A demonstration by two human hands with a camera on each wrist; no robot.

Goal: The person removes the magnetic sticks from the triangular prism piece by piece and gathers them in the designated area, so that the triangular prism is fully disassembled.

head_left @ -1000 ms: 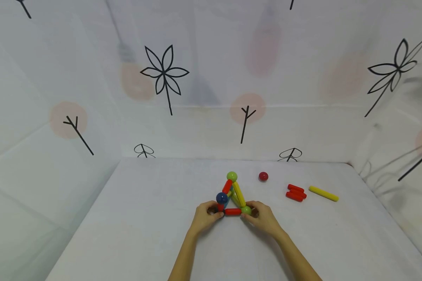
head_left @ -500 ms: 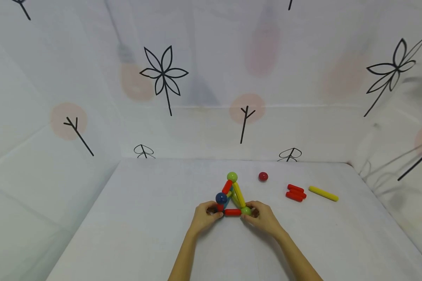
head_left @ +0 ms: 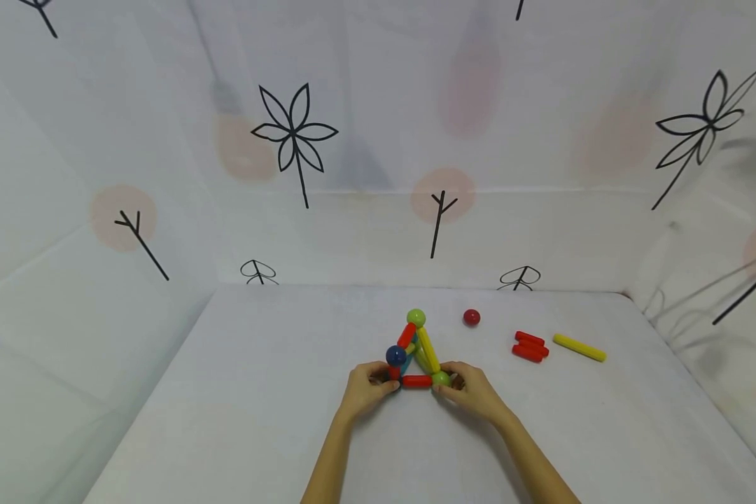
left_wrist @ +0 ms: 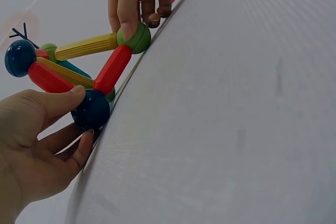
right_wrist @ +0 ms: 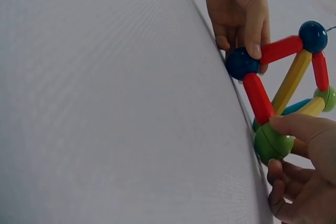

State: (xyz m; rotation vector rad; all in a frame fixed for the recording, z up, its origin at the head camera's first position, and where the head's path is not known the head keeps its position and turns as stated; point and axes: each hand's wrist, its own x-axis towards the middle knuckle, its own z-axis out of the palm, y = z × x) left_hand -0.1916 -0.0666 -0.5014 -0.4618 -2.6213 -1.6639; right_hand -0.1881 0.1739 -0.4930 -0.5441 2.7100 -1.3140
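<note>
A frame of magnetic sticks and balls stands on the white table, between the two hands. My left hand [head_left: 362, 390] pinches its lower dark blue ball [left_wrist: 91, 109] between thumb and fingers. At the other corner, the thumb and fingers of my right hand [head_left: 472, 393] grip a green ball [right_wrist: 273, 142]. A red stick [head_left: 417, 381] joins these two balls. Higher up sit a second dark blue ball [head_left: 396, 355] and a light green ball [head_left: 416, 318]. A yellow stick [head_left: 429, 350] slopes from that green ball to the right-hand corner. Part of a teal stick [right_wrist: 296, 106] shows behind.
Behind the frame, slightly right, lies a loose red ball [head_left: 472, 318]. Farther right are several short red sticks [head_left: 529, 348] side by side and one long yellow stick [head_left: 579, 348]. A white cloth backdrop [head_left: 365, 238] with drawn flowers rises behind the table [head_left: 258, 406].
</note>
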